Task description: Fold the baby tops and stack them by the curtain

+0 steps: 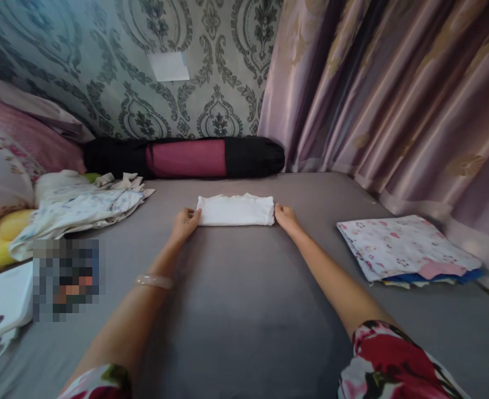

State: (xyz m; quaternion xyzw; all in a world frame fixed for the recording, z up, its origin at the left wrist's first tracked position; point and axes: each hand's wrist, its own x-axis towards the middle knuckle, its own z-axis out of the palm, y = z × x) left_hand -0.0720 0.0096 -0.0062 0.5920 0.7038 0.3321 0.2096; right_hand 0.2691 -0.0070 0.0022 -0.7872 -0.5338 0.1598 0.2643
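A white folded cloth (235,210) lies flat on the grey bed sheet (244,299), far out in front of me. My left hand (184,223) grips its left end, fingers curled onto the edge. My right hand (285,217) holds the right end the same way. Both arms are stretched forward, and a pale bangle (153,281) sits on my left wrist.
A stack of folded printed clothes (406,249) lies at the right. A loose heap of pale garments (78,208) sits at the left, near pillows (7,166) and a white device (3,307). A black and maroon bolster (186,158) lies along the wall. Curtains (394,94) hang at the right.
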